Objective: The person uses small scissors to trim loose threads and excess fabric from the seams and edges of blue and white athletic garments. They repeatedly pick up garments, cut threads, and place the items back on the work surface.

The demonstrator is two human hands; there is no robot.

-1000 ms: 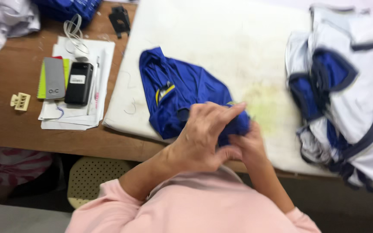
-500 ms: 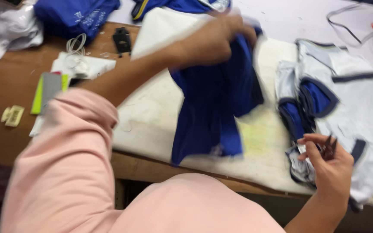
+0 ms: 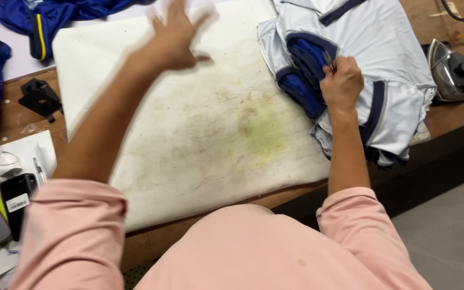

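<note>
The right hand (image 3: 341, 83) rests on the stack of pale grey shirts (image 3: 382, 59) with dark blue trim that lies at the right end of the counter (image 3: 447, 115). Its fingers (image 3: 335, 79) are curled together into a fist, pinching a small thin tool (image 3: 330, 60) whose tip pokes out above the knuckles; what kind of tool it is cannot be told. The fist presses on the blue collar part of the top shirt, so the stack lies directly under and around it.

The left hand (image 3: 177, 33) is raised over the far edge of the white pad (image 3: 200, 134), blurred, its fingers spread apart and holding nothing. The pad, stained yellow-green near its middle, covers the centre of the counter. Beyond its far left corner lie blue garments (image 3: 55, 13). An iron (image 3: 452, 70) sits at the right edge, just beside the stack. Phones (image 3: 12, 198) and papers (image 3: 22, 156) lie at the near left corner.
</note>
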